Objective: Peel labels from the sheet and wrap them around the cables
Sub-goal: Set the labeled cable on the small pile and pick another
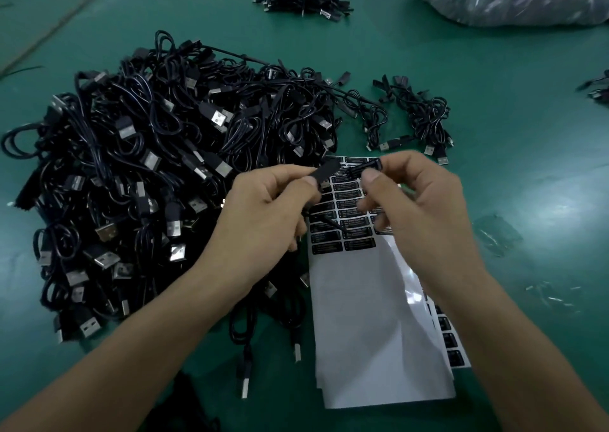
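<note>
Worktop point(494, 102) carries a cable heap point(148, 168) at left, close for picking. Label sheet point(362, 316) lies near, under both hands, keeping peeling short. Left hand point(267, 211) pinches what looks like a black label point(326, 172); right hand point(425, 207) fingers point(372, 181) pinch a cable end point(370, 165), raised together for wrapping.

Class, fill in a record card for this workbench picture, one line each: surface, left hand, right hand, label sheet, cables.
Surface: green table
Left hand: pinches a flat black strip, probably a label
Right hand: pinches a black cable end
Label sheet: under the hands, near part bare white, black labels at the far end
Cables: big pile left of the sheet, small bunch beyond it, to the right
</note>
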Demonstrator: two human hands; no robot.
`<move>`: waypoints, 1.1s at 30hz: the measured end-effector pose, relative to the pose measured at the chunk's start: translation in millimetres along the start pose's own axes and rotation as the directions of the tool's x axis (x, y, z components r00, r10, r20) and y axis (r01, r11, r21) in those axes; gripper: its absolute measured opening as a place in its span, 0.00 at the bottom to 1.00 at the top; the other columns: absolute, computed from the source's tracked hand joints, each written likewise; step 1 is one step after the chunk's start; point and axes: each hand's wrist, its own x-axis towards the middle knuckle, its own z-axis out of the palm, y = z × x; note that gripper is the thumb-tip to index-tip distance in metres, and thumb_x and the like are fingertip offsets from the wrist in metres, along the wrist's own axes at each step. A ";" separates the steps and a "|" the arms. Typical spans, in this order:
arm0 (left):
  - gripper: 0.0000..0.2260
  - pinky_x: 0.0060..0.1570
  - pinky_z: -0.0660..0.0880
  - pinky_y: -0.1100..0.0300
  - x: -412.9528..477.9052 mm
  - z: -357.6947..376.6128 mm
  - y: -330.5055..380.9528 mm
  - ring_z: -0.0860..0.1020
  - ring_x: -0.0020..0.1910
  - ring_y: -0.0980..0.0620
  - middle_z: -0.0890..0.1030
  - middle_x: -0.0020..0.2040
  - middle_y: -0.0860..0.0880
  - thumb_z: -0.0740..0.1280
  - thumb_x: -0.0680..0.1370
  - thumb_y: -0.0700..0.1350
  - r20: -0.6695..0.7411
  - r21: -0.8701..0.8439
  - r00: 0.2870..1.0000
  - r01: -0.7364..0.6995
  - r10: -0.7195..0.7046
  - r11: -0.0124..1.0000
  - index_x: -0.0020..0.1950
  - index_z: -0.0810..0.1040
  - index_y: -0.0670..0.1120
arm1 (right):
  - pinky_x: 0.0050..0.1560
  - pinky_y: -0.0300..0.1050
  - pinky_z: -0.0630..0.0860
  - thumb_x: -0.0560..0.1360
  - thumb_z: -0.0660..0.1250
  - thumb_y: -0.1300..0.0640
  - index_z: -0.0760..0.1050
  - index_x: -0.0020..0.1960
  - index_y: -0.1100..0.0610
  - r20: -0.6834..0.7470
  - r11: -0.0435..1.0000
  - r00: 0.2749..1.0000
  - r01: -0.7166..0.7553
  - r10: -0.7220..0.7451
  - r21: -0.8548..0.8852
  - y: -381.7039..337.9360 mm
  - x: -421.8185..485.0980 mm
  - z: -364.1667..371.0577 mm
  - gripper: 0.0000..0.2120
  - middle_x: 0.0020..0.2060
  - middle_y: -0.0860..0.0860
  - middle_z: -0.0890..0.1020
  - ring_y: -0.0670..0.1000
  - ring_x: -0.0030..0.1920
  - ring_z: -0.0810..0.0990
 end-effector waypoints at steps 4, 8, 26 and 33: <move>0.16 0.30 0.78 0.64 -0.8 0.1 -0.3 0.81 0.33 0.57 0.84 0.40 0.50 0.65 0.81 0.39 -0.002 0.007 1.000 -0.002 0.002 1.000 0.46 0.85 0.59 | 0.38 0.53 0.77 0.79 0.67 0.56 0.78 0.43 0.48 0.015 0.991 0.994 0.109 -0.108 -0.078 -1.1 -2.3 1.4 0.06 0.36 0.50 0.82 0.45 0.33 0.75; 0.12 0.34 0.81 0.62 -2.1 1.0 -1.6 0.85 0.41 0.53 0.86 0.42 0.51 0.67 0.81 0.38 0.030 0.017 0.999 -0.015 0.014 1.000 0.50 0.84 0.54 | 0.38 0.57 0.77 0.79 0.69 0.56 0.79 0.42 0.51 0.059 0.989 0.992 0.113 -0.108 -0.096 0.5 -5.3 9.0 0.07 0.34 0.53 0.81 0.56 0.34 0.77; 0.06 0.35 0.79 0.66 3.9 -4.6 3.1 0.86 0.39 0.52 0.87 0.41 0.46 0.69 0.78 0.36 0.145 -0.169 0.979 0.165 -0.141 0.972 0.50 0.84 0.45 | 0.36 0.41 0.77 0.73 0.70 0.53 0.82 0.39 0.52 0.066 0.999 0.998 0.024 -0.025 0.021 -2.5 -3.8 7.7 0.06 0.31 0.49 0.83 0.43 0.33 0.77; 0.06 0.35 0.79 0.65 3.6 -6.8 4.0 0.86 0.39 0.52 0.87 0.42 0.45 0.70 0.77 0.36 0.159 -0.174 0.976 0.175 -0.147 0.969 0.51 0.84 0.44 | 0.32 0.33 0.72 0.76 0.72 0.57 0.80 0.36 0.50 0.051 0.992 0.994 0.102 -0.098 -0.078 -3.6 -3.8 7.8 0.10 0.27 0.42 0.81 0.40 0.28 0.75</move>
